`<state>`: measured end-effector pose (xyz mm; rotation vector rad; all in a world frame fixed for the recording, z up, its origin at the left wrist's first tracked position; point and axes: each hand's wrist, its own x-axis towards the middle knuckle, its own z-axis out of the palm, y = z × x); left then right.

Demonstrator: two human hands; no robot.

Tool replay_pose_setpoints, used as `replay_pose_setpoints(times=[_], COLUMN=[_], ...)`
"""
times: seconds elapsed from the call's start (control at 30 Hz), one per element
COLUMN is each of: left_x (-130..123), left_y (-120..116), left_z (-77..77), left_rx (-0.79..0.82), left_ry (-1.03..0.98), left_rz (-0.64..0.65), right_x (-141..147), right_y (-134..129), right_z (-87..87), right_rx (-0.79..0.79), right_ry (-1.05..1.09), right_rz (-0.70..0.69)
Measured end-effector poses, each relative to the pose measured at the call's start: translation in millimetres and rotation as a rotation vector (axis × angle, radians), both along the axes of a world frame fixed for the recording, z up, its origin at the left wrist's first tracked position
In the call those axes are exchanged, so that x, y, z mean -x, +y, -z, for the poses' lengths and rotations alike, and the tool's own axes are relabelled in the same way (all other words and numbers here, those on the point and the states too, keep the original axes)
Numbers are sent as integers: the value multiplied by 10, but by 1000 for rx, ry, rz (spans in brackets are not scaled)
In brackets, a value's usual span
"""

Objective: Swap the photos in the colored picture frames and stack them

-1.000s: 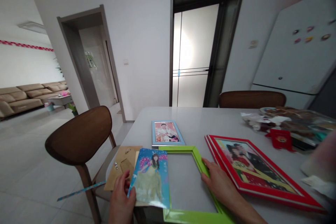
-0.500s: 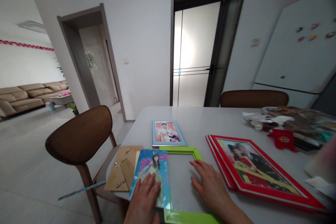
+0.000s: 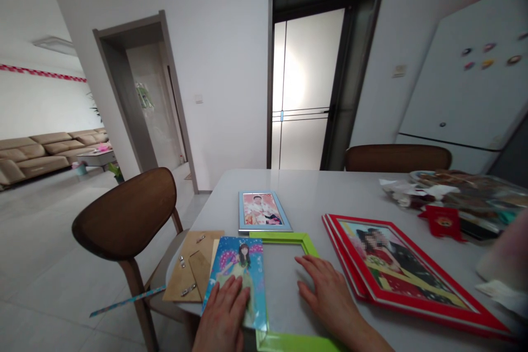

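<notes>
My left hand (image 3: 223, 308) lies flat on a blue photo (image 3: 256, 272) of a figure in a pale dress. That photo overlaps the left side of a light green picture frame (image 3: 284, 237), which lies on the table. Inside the frame the opening looks bare or glazed; I cannot tell which. Across the frame's right side rests my right hand (image 3: 330, 297), fingers apart, their tips over the opening. To the left, a brown backing board (image 3: 185, 264) with metal clips and a stand flap lies partly under the photo.
A small light-blue framed photo (image 3: 284, 225) lies beyond the green frame. Stacked red framed photos (image 3: 396, 231) sit to the right, with a red packet (image 3: 443, 224) and clutter behind. Brown chairs (image 3: 127, 214) stand left and behind the white table (image 3: 330, 190).
The view has shifted slightly. My left hand's fingers have drawn closer together on the photo; my right hand has moved very little.
</notes>
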<state>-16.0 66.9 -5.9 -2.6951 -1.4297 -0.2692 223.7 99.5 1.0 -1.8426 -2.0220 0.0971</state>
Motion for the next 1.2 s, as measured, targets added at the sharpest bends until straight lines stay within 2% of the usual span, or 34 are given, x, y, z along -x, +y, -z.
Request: replay_pose_setpoints(times=[0.13, 0.2, 0.27, 0.33, 0.43, 0.5, 0.53, 0.6, 0.63, 0.7, 0.77, 0.87, 1.0, 1.1, 1.2], left_x=[-1, 38, 99, 148, 97, -54, -158, -386, -492, -647, -698, -628, -548, -581, -610], left_y=[49, 83, 124, 162, 190, 175, 157, 110, 87, 53, 54, 114, 159, 109, 62], left_z=[115, 115, 28, -142, -456, -608, -646, -640, -601, -483, -362, -244, -153, -65, 19], left_rx=[-183, -275, -339, -332, -202, -44, 50, 252, 351, 539, 656, 625, 495, 378, 277], left_ry=[11, -52, -210, -458, -967, -1356, -1542, -1847, -1953, -2065, -2068, -1892, -1344, -939, -690], left_rz=[85, 136, 142, 60, -252, -412, -439, -414, -383, -307, -250, -246, -214, -102, 20], right_x=[-7, -13, -11, 23, 175, 337, 422, 556, 592, 574, 446, 158, -102, -136, -107], right_y=[7, 14, 6, -27, -118, -175, -193, -198, -185, -137, -83, -38, -19, 33, 121], right_z=[11, 14, -1, -42, -133, -179, -191, -193, -190, -192, -223, -316, -398, -364, -269], right_rx=[4, -3, -30, -66, -11, 157, 268, 434, 453, 352, 220, 278, 375, 417, 426], right_ry=[22, 58, 136, 272, 594, 894, 1064, 1418, 1581, 1807, 1833, 1567, 1185, 1132, 1151], right_rz=[-12, -13, -28, -73, -169, -213, -222, -208, -175, -65, 55, 97, 27, 15, 21])
